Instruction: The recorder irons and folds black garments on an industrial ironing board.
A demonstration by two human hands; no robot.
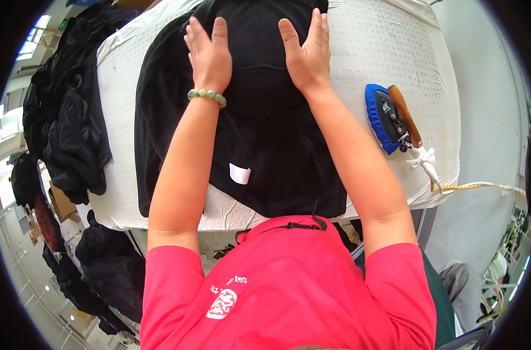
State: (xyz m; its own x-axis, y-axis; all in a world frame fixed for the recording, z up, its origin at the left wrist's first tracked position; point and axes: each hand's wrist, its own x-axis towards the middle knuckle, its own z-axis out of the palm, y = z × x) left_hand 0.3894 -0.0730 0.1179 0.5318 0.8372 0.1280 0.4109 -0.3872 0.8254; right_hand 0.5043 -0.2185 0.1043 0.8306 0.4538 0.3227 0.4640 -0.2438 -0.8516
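A black garment lies spread over the padded white ironing table, its lower edge near me. A small white label shows on it. My left hand, a beaded bracelet at its wrist, is at the garment's left side with the thumb apart from the fingers. Across from it, my right hand is at the right side, thumb spread too. Both palms face inward and neither hand holds anything. Whether they press on the cloth, I cannot tell.
On the table's right part rests an iron with a blue base and brown handle. Its yellowish hose runs off to the right. More black garments are heaped along the table's left edge, and others hang lower down.
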